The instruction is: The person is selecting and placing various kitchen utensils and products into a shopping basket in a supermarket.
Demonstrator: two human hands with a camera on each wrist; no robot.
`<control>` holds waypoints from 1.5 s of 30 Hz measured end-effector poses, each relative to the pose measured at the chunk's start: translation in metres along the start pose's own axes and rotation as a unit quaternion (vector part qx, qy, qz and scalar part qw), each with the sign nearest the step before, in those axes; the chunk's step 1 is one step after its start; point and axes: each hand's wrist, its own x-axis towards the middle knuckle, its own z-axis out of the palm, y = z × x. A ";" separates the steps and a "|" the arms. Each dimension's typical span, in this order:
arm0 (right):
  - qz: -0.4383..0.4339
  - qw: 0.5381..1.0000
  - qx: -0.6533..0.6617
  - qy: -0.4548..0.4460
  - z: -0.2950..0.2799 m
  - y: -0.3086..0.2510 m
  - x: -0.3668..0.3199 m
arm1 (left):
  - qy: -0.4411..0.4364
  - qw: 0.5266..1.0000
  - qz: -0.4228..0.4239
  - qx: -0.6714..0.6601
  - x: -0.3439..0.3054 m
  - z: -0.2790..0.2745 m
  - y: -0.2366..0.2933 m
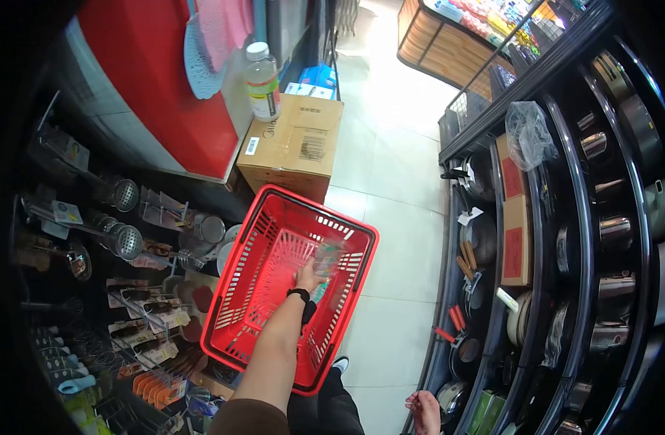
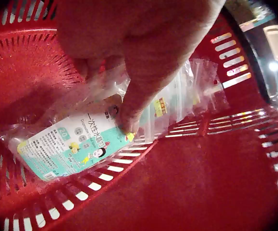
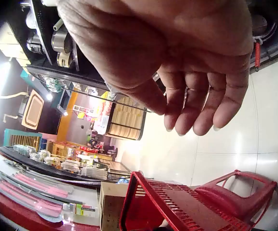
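My left hand [image 1: 308, 278] reaches down inside a red shopping basket [image 1: 373, 250]. It pinches a clear plastic bag of disposable spoons [image 2: 69, 144] between thumb and fingers. The bag has a white and teal printed label and lies along the slotted basket wall in the left wrist view; the far fingers are partly hidden behind the plastic. My right hand [image 1: 424, 412] hangs in the air at the lower right, apart from the basket. Its fingers [image 3: 201, 106] are loosely curled with nothing held, over the tiled floor in the right wrist view.
A cardboard box [image 1: 314, 138] stands beyond the basket with a capped clear bottle [image 1: 263, 87] on it. Utensils such as a slotted ladle [image 1: 127, 242] hang at left. Shelves with pans [image 1: 484, 232] line the right side. A red plastic stool [image 3: 235, 195] shows beside the basket.
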 end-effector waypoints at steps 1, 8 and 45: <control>-0.003 1.000 -0.010 0.006 0.004 -0.002 -0.001 | 0.004 0.998 0.033 -0.048 -0.003 -0.003 -0.002; -0.036 0.993 -0.005 -0.110 0.018 -0.006 0.031 | -0.045 0.936 0.044 -0.346 -0.059 -0.057 0.021; 0.100 0.560 -0.200 -0.798 0.098 0.127 -0.224 | 0.614 0.645 0.147 -0.431 -0.699 -0.125 0.050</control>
